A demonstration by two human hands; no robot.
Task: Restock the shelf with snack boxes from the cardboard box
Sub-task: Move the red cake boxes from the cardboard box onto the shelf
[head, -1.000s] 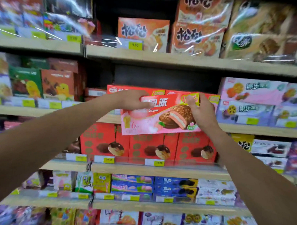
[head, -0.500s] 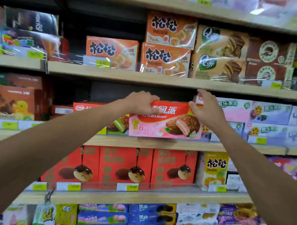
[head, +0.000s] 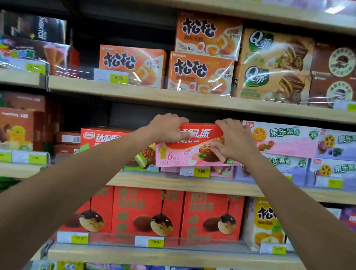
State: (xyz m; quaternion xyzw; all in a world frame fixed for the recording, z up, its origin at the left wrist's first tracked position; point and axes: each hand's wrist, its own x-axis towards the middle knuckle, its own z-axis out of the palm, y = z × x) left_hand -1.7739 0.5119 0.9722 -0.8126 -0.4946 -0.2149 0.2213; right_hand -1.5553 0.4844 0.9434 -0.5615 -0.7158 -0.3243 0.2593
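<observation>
Looking out from the head camera: both bare arms stretched forward and upward, forearms converging on the middle shelf (head: pixel 191 182). Left hand (head: pixel 166 127) draped over the top left corner of the pink-and-red snack box (head: pixel 190 149), palm down, fingers curled across the upper edge and clamped onto it. Right hand (head: pixel 233 139) on the box's right end, fingers spread over the top edge, thumb pressed against the front face over the printed pie. Box held between the two hands, front face toward the camera, tilted slightly with its right end lower, bottom edge just above the yellow price tag (head: pixel 201 171) and overlapping another pink box (head: pixel 222 171) standing on the shelf beneath it. Cannot tell whether the held box rests on that lower one or hovers over it.

To the left, touching or nearly so, a red box with green trim (head: pixel 112 141), partly hidden by the left forearm. To the right, just beside the right hand, pastel pink and lilac boxes (head: pixel 290 139) stacked two high. On the shelf above, orange boxes (head: pixel 201 73), one stacked on another. On the shelf below, a row of red boxes with chocolate balls (head: pixel 148 211), upright, side by side. Cardboard box out of sight.
</observation>
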